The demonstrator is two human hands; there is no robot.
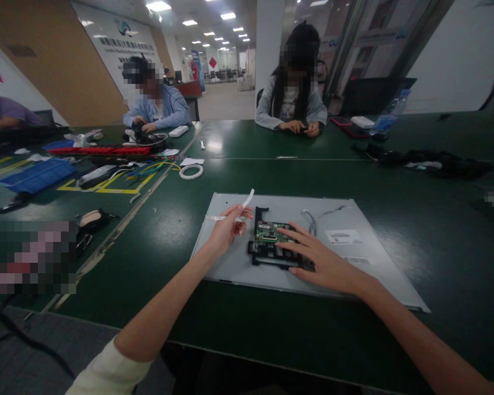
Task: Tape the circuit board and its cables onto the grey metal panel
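Observation:
A flat grey metal panel lies on the green table in front of me. On it rests a black plastic bracket with a green circuit board set in it. My right hand lies over the right part of the board and bracket, its fingers spread. My left hand hovers by the bracket's left side, fingers curled round white strips of tape that stick out above and to the left. Beyond my right hand, a grey cable loops on the panel. White labels sit to the right.
A roll of white tape, a blue tray and coloured wires lie at the left. Two people sit across the table, another at far left. A water bottle and a black bundle are at the right.

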